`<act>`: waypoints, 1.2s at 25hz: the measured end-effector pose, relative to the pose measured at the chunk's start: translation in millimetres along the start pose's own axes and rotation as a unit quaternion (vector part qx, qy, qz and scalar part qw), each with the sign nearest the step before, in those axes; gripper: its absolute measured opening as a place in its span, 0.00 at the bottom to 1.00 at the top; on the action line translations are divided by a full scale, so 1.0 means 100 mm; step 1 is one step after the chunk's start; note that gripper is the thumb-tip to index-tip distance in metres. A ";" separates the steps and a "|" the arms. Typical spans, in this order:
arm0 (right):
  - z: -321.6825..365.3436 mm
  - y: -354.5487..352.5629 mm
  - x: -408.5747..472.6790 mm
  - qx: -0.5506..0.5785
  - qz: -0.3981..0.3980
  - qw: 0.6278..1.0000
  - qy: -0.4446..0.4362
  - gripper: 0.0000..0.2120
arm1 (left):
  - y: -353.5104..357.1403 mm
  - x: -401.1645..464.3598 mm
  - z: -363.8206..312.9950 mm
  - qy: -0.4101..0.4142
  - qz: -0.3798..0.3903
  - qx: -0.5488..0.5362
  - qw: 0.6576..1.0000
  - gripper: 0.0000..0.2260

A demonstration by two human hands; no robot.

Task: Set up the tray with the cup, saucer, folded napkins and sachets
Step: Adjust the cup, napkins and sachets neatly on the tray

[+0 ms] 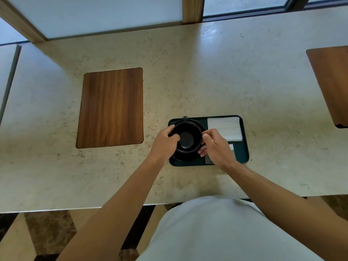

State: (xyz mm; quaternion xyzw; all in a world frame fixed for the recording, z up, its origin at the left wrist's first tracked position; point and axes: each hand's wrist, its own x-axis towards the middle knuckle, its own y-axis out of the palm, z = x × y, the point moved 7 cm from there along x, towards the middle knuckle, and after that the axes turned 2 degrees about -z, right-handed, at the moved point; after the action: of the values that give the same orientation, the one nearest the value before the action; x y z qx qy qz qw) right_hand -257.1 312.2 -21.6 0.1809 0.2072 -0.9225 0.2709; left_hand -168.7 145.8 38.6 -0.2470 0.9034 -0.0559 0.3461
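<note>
Head view, the only 1: the dark green tray sits on the pale stone counter, and everything else is placed from it. On the tray's left half stands the black saucer with the black cup on or just above it; contact under the cup is hidden. The cup's handle points toward the tray's far edge. In the tray's far right corner lie the folded white napkins. At the near right, mostly hidden under the right hand, lie what look like the sachets.

The left hand curls round the cup's left side, thumb hooked over the rim. The right hand pinches the cup's right rim between thumb and fingertips. Both hold the cup; neither is spread.

The step in hand seems to be seating or turning the cup on the saucer. To do it well, I judge the cup should be centred in the saucer's well, lowered level so it does not clink or skid, and the handle turned to a tidy angle. Keep the right wrist lifted off the sachets so they are not dragged, and let go 1 hand at a time.

Left of the tray, a wooden panel is set in the counter; another panel lies well to the tray's right.
</note>
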 end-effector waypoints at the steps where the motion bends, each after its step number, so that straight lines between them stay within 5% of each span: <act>1: -0.01 0.01 -0.02 -0.002 -0.001 1.000 -0.002 0.09 | 0.01 -0.01 -0.02 0.003 0.002 0.007 1.000 0.23; 3: -0.01 0.03 -0.03 -0.012 0.005 1.000 -0.008 0.08 | 0.02 -0.02 -0.05 0.009 0.007 0.017 1.000 0.25; 8: 0.04 0.02 0.00 -0.022 0.000 1.000 -0.013 0.09 | 0.03 0.01 -0.02 0.020 -0.005 0.011 1.000 0.13; 14: 0.05 0.02 -0.02 -0.015 0.000 1.000 -0.006 0.08 | 0.02 0.05 0.02 0.025 -0.010 0.021 0.999 0.14; 18: 0.06 -0.06 -0.02 -0.016 -0.007 1.000 -0.016 0.08 | -0.04 0.13 0.00 0.043 -0.051 0.132 0.989 0.11; 21: 0.04 -0.33 0.03 -0.057 -0.069 0.995 -0.034 0.08 | -0.04 0.14 -0.25 0.204 -0.145 0.334 0.909 0.20; 24: 0.01 -0.75 0.10 -0.152 -0.155 0.974 -0.058 0.09 | 0.39 0.11 -0.59 0.379 -0.121 0.447 0.801 0.16; 30: -0.21 -1.24 0.32 -0.307 -0.117 0.943 -0.057 0.24 | 1.37 0.40 -0.77 0.411 0.043 0.567 0.712 0.13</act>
State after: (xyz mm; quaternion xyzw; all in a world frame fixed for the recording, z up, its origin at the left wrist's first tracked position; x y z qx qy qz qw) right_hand -348.6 404.2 -18.4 0.0100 0.4843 -0.8482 0.2145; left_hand -300.9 240.1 35.6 0.0826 0.7648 -0.6388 0.0176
